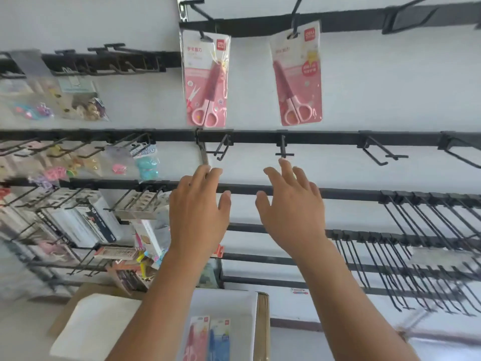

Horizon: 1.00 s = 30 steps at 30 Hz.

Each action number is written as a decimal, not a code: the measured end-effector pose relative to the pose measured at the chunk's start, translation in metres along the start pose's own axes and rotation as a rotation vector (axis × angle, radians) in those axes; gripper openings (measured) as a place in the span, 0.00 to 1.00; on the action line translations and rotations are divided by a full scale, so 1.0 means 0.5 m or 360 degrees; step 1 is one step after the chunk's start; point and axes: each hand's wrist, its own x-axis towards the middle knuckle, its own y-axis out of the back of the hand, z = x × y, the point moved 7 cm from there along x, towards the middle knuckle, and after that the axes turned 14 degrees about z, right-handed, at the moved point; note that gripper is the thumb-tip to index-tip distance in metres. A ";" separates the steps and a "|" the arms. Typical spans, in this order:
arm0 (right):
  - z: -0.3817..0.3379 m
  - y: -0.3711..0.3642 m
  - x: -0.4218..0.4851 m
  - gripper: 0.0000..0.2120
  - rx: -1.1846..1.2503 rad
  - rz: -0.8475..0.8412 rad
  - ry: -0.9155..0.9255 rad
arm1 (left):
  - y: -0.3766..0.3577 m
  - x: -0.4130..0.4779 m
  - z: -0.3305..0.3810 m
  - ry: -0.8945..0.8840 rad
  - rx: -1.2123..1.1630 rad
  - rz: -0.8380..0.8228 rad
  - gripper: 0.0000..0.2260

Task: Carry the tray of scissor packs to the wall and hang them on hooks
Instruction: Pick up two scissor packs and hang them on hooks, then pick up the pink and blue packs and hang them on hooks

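Observation:
Two pink scissor packs hang from hooks on the top black rail: one (205,79) at centre left, the other (298,76) to its right. Below them my left hand (197,212) and my right hand (291,207) are raised in front of the wall, both empty with fingers spread. My right fingertips are just under an empty hook (284,149). At the bottom, a white tray (234,306) holds a pink pack (195,340) and a blue pack (220,340), partly hidden behind my left forearm.
Empty hooks (382,152) line the middle rail to the right, and long bare pegs (429,246) fill the lower right. Small packaged goods (78,220) crowd the hooks on the left. The tray rests on a cardboard box (263,327).

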 end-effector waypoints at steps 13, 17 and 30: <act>-0.044 -0.274 -0.167 0.24 -0.0202 -0.0689 -0.0142 | -0.168 -0.185 -0.181 -0.0040 0.0085 -0.0521 0.17; -0.076 -0.375 -0.223 0.24 -0.0231 -0.0928 -0.0266 | -0.236 -0.225 -0.279 -0.0004 0.0057 -0.0673 0.18; -0.056 -0.651 -0.441 0.22 -0.0343 -0.1418 -0.0452 | -0.411 -0.474 -0.461 0.0189 0.0043 -0.1327 0.19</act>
